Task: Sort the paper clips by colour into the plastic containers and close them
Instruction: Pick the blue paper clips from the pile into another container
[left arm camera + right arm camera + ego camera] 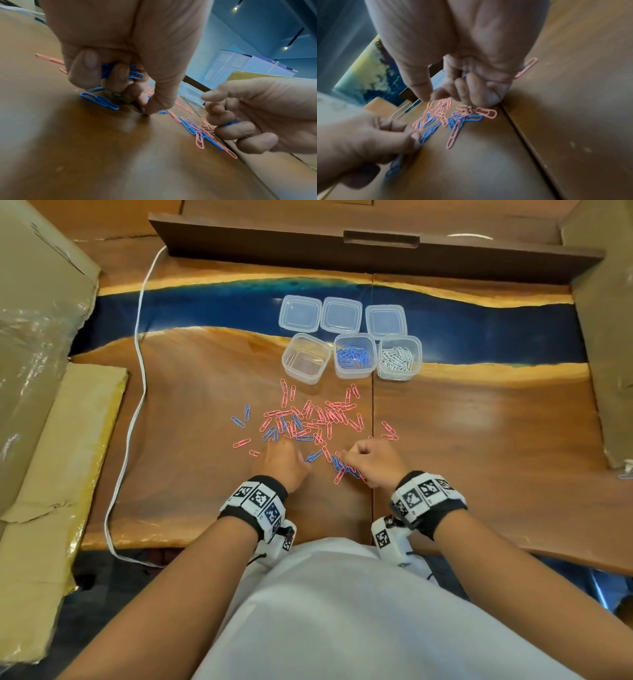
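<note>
Both grips are curled over the near edge of the clip scatter on the wooden bench (479,440). Left hand (284,462) has its curled fingers (85,70) closed round a small bunch of blue paper clips (135,75), while thumb and forefinger tip press down on the bench surface beside a loose blue clip (99,100). Right hand (375,462) is also curled — a bit of blue (231,123) shows pinched between its fingers, and its thumb and forefinger hover close together just above the pile.

Pink and blue clips (308,419) lie mixed and spread out between the hands and the containers. Farther back stand three open plastic containers in a row: the left container (306,358) holds nothing, the middle container (354,356) holds blue clips, the right container (399,357) white ones. Behind them lie three lids (341,314) — side by side, flat on the blue band of the bench. A white cable (137,392) runs down the left side.
</note>
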`<action>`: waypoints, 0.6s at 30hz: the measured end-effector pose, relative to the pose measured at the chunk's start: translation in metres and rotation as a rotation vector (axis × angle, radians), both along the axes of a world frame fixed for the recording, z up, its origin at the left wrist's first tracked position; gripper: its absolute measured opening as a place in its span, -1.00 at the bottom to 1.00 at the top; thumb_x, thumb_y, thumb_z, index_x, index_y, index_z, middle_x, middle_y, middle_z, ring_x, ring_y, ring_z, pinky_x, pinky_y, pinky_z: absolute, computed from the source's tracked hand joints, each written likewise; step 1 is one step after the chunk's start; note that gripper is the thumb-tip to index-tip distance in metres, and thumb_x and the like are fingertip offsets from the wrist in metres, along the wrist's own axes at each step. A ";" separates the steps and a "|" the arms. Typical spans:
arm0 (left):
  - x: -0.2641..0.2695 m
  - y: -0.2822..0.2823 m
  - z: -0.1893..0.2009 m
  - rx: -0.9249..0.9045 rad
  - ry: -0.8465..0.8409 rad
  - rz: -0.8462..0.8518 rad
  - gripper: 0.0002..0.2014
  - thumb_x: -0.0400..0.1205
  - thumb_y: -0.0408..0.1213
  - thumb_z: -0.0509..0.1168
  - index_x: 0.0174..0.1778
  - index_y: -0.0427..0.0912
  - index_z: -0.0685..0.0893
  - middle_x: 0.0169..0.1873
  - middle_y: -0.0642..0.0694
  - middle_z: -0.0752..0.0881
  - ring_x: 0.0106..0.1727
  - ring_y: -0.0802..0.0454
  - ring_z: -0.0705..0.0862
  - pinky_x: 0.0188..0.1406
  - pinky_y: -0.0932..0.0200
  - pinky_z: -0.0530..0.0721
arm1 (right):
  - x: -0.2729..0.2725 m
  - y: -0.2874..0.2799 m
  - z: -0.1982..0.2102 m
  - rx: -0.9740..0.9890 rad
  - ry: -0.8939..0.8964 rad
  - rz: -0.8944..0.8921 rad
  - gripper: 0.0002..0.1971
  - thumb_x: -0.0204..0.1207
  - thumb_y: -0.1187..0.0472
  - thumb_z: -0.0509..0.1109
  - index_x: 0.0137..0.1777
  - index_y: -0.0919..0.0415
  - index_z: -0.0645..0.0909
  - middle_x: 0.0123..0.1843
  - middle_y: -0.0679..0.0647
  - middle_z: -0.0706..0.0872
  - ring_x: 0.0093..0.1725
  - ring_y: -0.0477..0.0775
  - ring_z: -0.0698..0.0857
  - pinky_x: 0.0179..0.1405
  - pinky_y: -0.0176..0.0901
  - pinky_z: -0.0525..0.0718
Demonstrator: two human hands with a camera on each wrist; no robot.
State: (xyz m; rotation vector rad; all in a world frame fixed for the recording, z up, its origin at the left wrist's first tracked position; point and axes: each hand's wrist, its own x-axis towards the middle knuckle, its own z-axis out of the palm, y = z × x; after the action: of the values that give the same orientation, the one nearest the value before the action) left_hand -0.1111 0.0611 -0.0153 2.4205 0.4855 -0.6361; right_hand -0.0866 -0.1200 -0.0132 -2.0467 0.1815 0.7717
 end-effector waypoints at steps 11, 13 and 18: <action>-0.011 0.016 0.005 -0.394 -0.109 0.221 -0.78 0.42 -0.46 0.30 -0.49 -0.19 0.44 -0.51 -0.13 0.43 -0.49 0.04 0.35 -0.53 0.25 0.34 | 0.003 0.025 0.001 -0.461 -0.315 0.471 -0.94 0.46 0.19 0.38 -0.19 0.13 0.67 -0.24 0.05 0.73 -0.16 0.16 0.68 -0.27 -0.12 0.56; -0.010 0.015 0.007 -0.468 -0.115 0.283 -0.73 0.40 -0.54 0.29 -0.54 -0.20 0.41 -0.57 -0.13 0.42 -0.64 0.15 0.31 -0.69 0.34 0.27 | 0.006 0.024 0.000 -0.451 -0.288 0.501 -0.93 0.41 0.22 0.35 -0.25 0.11 0.66 -0.31 0.03 0.71 -0.21 0.16 0.69 -0.27 -0.10 0.62; -0.006 0.011 0.008 -0.600 -0.035 0.398 -0.57 0.33 -0.67 0.13 -0.73 -0.11 0.27 -0.73 -0.09 0.35 -0.75 0.13 0.39 -0.73 0.46 0.15 | 0.013 0.011 0.002 -0.202 -0.179 0.365 -0.81 0.48 0.29 0.31 -0.36 0.12 0.51 -0.46 -0.04 0.58 -0.46 -0.04 0.52 -0.41 -0.20 0.52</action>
State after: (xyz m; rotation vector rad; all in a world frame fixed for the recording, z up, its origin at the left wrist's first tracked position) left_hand -0.1168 0.0726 -0.0069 1.7062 0.6338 -0.4763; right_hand -0.0736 -0.1087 -0.0113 -2.3638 -0.2320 0.8088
